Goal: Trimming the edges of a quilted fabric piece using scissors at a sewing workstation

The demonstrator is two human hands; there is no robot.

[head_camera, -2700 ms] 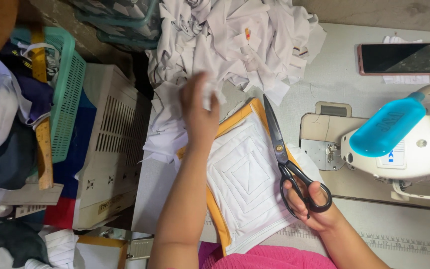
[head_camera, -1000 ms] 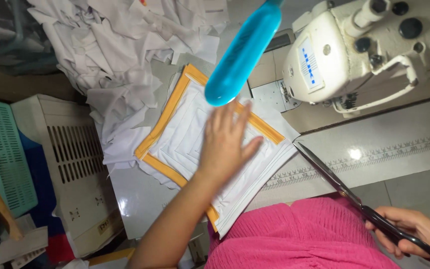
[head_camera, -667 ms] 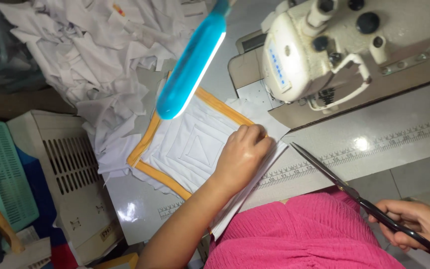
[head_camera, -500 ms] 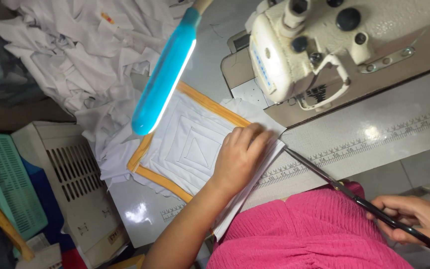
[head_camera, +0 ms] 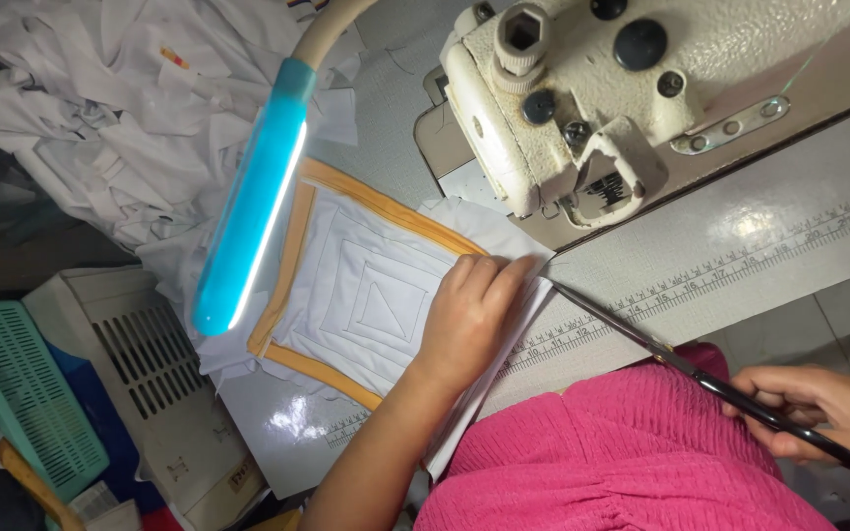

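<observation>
Two hands at work over a sewing station, seen from above. Far left: green plastic basket, beside it a white slatted crate. Above these, a loose heap of white fabric scraps spreads over the back of the counter.

Moving right: a turquoise lamp head on a pale gooseneck hangs over the work, lit along its lower edge. Under it lies the quilted white panel, bordered in orange binding, stitched in nested squares with a triangle at the centre. It sits on the counter just left of the cream sewing machine, on top of a few plain white layers.

Left hand: flat, fingers together, pressing down on the panel's right edge where the white layers stick out past it. Clamped on nothing, only pinning the cloth.

Right hand: closed round the handles of long black scissors. Blades look shut or nearly so; the tip lies just beside the cloth edge by the left fingertips, along the printed ruler strip.

Judgement: panel is steadied for trimming, cut not begun. Next calls for opening the blades and feeding the excess edge between them, clear of the fingertips.
</observation>
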